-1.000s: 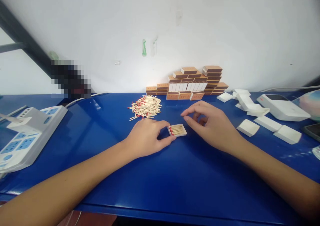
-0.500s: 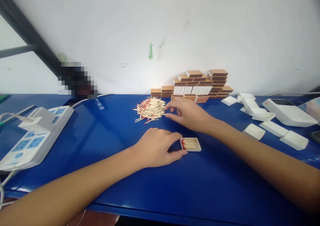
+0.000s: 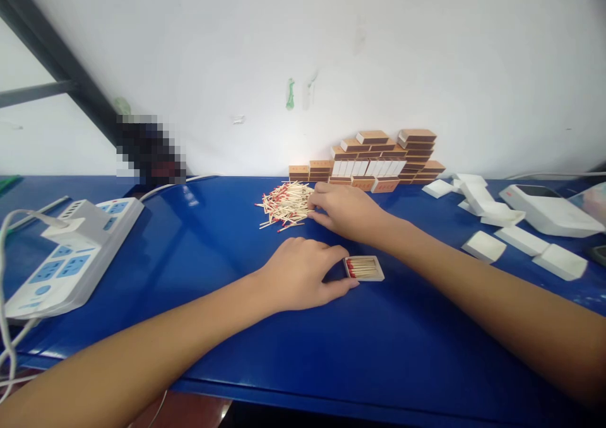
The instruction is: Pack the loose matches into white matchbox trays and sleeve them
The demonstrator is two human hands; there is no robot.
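Observation:
A small white matchbox tray (image 3: 379, 276) lies on the blue table, partly filled with red-headed matches (image 3: 362, 267). My left hand (image 3: 307, 273) grips the left end of this tray between thumb and forefinger. Farther back, a loose pile of matches (image 3: 286, 204) is spread on the table. My right hand (image 3: 341, 207) is at the pile's right edge, its fingers curled and the fingertips among the matches; whatever lies between them is too small to make out.
Stacked matchboxes (image 3: 369, 166) stand against the wall. On the right are white trays (image 3: 483, 247) and a white device (image 3: 552, 210). A power strip (image 3: 71, 267) with cables lies at the left. The table's front edge (image 3: 284, 399) runs below my arms.
My right hand has moved slightly left, and its fingertips have closed in on the edge of the match pile. My left hand stays at the tray. The view has shifted a little.

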